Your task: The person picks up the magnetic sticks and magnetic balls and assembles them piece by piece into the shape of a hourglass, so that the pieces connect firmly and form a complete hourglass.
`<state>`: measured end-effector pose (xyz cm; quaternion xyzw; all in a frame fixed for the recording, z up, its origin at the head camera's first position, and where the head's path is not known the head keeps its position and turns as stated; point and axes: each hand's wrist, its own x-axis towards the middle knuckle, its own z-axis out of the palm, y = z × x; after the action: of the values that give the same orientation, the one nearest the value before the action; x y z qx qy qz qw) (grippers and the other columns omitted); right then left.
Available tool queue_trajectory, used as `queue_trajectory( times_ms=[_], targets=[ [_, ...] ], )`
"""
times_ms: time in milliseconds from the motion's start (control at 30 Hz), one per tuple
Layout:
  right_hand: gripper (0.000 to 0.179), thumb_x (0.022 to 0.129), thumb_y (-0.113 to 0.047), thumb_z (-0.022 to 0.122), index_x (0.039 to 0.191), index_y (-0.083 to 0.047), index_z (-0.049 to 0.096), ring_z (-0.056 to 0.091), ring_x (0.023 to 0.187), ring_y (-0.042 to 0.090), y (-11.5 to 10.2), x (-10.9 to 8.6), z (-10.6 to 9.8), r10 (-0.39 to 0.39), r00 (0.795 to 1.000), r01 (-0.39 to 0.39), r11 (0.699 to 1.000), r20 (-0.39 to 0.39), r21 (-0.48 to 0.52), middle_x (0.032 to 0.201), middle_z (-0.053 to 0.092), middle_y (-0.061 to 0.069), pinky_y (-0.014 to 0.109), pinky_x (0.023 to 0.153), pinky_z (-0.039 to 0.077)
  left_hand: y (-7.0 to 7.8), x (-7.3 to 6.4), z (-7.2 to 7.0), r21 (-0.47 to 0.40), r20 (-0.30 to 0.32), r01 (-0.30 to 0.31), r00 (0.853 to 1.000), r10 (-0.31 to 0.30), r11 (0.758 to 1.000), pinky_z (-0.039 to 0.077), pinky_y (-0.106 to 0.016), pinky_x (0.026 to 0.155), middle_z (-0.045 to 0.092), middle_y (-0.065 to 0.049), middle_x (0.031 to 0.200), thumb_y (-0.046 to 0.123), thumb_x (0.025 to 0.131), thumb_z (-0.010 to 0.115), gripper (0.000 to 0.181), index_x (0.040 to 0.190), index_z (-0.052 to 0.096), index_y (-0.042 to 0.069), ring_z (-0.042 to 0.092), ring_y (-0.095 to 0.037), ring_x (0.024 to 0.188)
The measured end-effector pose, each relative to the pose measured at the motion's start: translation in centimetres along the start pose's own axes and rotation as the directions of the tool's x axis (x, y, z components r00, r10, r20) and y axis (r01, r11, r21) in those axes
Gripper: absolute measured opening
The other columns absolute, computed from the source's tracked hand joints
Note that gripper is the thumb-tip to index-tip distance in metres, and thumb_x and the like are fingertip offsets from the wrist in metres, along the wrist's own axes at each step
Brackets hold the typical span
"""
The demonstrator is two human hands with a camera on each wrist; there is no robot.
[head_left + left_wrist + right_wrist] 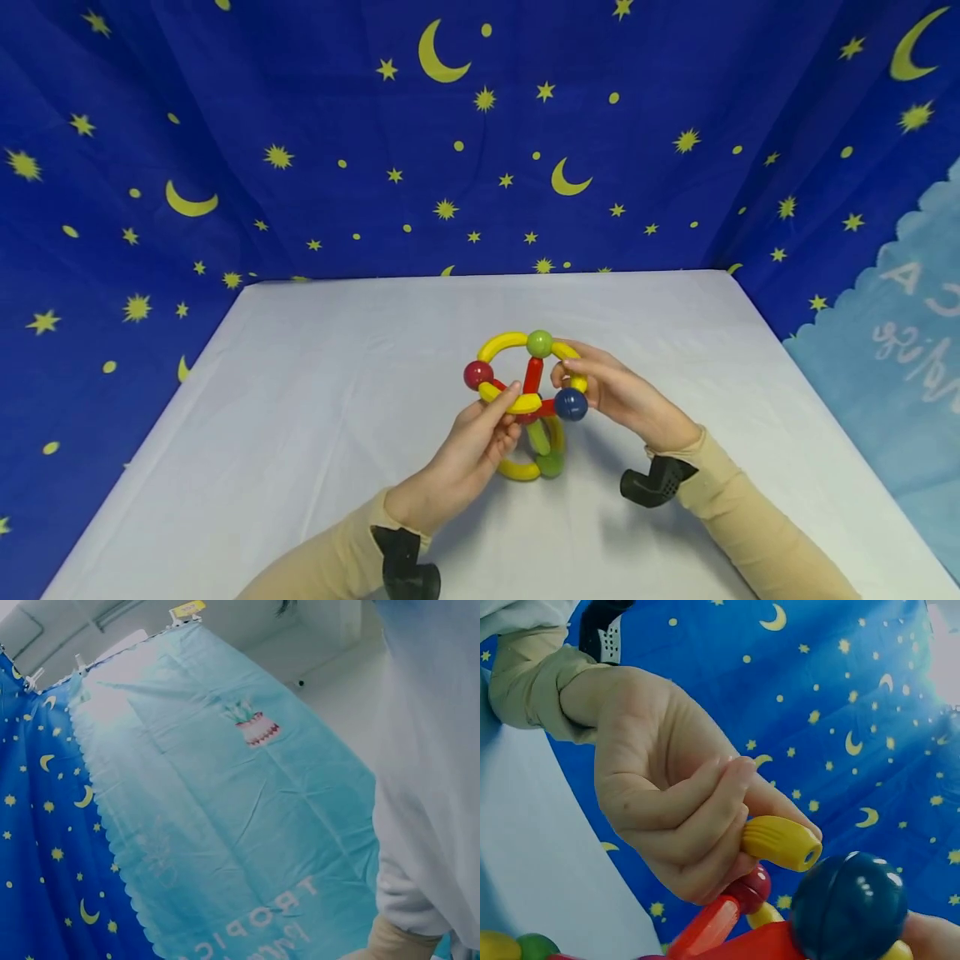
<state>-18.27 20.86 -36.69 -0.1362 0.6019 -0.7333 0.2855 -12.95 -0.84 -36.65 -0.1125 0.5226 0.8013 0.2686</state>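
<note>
A construction of magnetic rods and balls is held above the white table. Its upper ring has yellow curved rods, a light green ball (pixel 539 343), a red ball (pixel 477 375) and a dark blue ball (pixel 572 405). Red rods (pixel 533 377) run inward. My left hand (pixel 468 458) pinches a yellow curved rod (pixel 784 843) whose holed end shows beside the blue ball. On the ring's right side, my right hand (pixel 622 392) grips another yellow curved rod (pixel 578 382). Below hang more curved rods and a green ball (pixel 551 463). The left wrist view shows no hand work.
A white cloth covers the table (pixel 360 350). Behind and left hangs a blue curtain (pixel 330 100) with yellow moons and stars; a light blue printed cloth (pixel 900 358) hangs on the right. Each wrist carries a black camera mount (pixel 658 481).
</note>
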Motion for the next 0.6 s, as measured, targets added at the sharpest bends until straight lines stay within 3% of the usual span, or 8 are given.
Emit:
queue_trajectory(
  times_ms=[133, 267, 333, 433, 600],
  targets=[
    [0.065, 0.099, -0.014, 0.044, 0.15, -0.001, 0.006, 0.057, 0.067, 0.003, -0.5, -0.5, -0.5, 0.042, 0.996, -0.038, 0.998, 0.081, -0.044, 0.092, 0.064, -0.005, 0.017, 0.064, 0.046, -0.2, 0.0, 0.3, -0.012, -0.018, -0.018, 1.0, 0.017, 1.0, 0.042, -0.01, 0.06, 0.051, 0.003, 0.078, 0.046, 0.082, 0.069, 0.042, 0.094, 0.05, 0.01, 0.05, -0.004, 0.066],
    [0.077, 0.094, -0.009, 0.051, 0.15, -0.003, -0.001, 0.055, 0.056, 0.001, -0.8, -0.8, -1.0, 0.033, 0.984, -0.023, 0.998, 0.177, -0.06, 0.093, 0.066, -0.002, 0.013, 0.052, 0.043, -0.3, -0.2, 0.4, 0.004, -0.018, -0.028, 0.999, 0.028, 1.0, 0.042, -0.01, 0.06, 0.052, 0.003, 0.077, 0.043, 0.084, 0.069, 0.039, 0.097, 0.053, 0.009, 0.05, -0.004, 0.065],
    [0.08, 0.093, -0.008, 0.054, 0.15, -0.003, -0.003, 0.056, 0.054, 0.002, -0.8, -0.8, -0.9, 0.019, 0.983, -0.009, 0.998, 0.181, -0.058, 0.093, 0.067, -0.001, 0.014, 0.053, 0.045, -0.5, -0.3, 0.4, 0.028, -0.012, -0.038, 0.999, 0.038, 0.999, 0.042, -0.01, 0.06, 0.052, 0.003, 0.075, 0.04, 0.086, 0.068, 0.037, 0.098, 0.055, 0.008, 0.05, -0.004, 0.064],
    [0.08, 0.093, -0.009, 0.055, 0.151, -0.004, 0.0, 0.055, 0.053, 0.003, -0.7, -0.9, -0.5, 0.004, 0.992, 0.008, 0.996, 0.129, -0.092, 0.093, 0.069, -0.001, 0.015, 0.054, 0.045, -0.6, -0.4, 0.5, 0.058, -0.009, -0.04, 0.999, 0.04, 0.997, 0.042, -0.01, 0.059, 0.053, 0.005, 0.072, 0.039, 0.086, 0.068, 0.035, 0.096, 0.057, 0.008, 0.05, -0.003, 0.062],
    [0.076, 0.093, -0.01, 0.055, 0.152, -0.009, 0.007, 0.052, 0.054, 0.004, -0.6, -0.9, 0.6, 0.006, 1.0, -0.01, 0.988, -0.026, -0.155, 0.093, 0.068, -0.003, 0.018, 0.056, 0.043, -0.7, -0.6, 0.5, 0.078, -0.004, -0.041, 0.999, 0.042, 0.996, 0.043, -0.01, 0.058, 0.053, 0.006, 0.07, 0.04, 0.085, 0.069, 0.033, 0.092, 0.056, 0.01, 0.05, -0.002, 0.062]
  ],
)
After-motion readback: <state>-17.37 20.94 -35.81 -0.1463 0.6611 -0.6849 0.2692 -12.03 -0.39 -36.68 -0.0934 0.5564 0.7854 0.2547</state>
